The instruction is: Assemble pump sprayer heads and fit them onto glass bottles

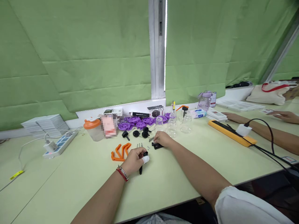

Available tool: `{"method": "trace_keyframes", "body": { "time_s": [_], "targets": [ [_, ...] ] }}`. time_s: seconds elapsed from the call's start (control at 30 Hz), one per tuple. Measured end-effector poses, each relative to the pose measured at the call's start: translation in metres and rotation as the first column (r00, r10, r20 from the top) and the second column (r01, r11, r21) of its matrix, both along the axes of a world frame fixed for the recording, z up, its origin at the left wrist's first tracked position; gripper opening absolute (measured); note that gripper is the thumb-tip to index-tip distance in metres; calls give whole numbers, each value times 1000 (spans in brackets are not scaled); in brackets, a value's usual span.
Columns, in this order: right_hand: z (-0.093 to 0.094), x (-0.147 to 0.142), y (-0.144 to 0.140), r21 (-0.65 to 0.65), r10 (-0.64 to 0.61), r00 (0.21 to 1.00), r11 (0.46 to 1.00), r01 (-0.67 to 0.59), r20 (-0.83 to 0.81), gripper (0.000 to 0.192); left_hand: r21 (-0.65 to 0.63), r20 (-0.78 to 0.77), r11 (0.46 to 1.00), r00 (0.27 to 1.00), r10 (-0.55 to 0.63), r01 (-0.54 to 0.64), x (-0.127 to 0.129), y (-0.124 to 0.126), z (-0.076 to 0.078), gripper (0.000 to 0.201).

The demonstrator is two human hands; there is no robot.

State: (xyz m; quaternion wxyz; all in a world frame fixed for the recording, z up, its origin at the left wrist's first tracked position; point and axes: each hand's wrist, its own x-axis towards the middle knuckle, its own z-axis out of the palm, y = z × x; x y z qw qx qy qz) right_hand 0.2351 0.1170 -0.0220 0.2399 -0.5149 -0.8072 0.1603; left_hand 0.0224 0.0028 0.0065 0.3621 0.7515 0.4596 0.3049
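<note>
Black part (141, 169) in left hand (134, 160), mid-table (70, 186).

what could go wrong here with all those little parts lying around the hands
The small spring and tiny screws lie loose by the right hand; a sweep of the forearm might scatter them. The clear bottles stand upright just behind that hand and could tip if it lifts carelessly. The left hand holds a black part with a bandaged fingertip, so its grip may slip.

Orange brackets (120, 151), purple discs (137, 122), pale green table (70, 183).
</note>
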Motion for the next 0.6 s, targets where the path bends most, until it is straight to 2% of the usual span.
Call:
{"method": "trace_keyframes", "body": {
  "time_s": [0.23,0.33,0.47,0.6],
  "targets": [
    [-3,1,0,-23,7,994,1000,-10,-105,10,7,-5,1000,1000,4,-4,0,-1,2,20],
    [-3,2,-2,-70,-28,970,998,11,-242,10,2,-4,1000,1000,5,-5,0,-1,2,20],
    [2,9,-4,-177,-100,884,984,20,-456,19,3,3,1000,1000,-1,1,-1,0,0,19],
    [11,11,-14,-224,-79,771,971,-84,-631,26,1,13,1000,1000,-7,7,0,1,-2,19]
  ]
}}
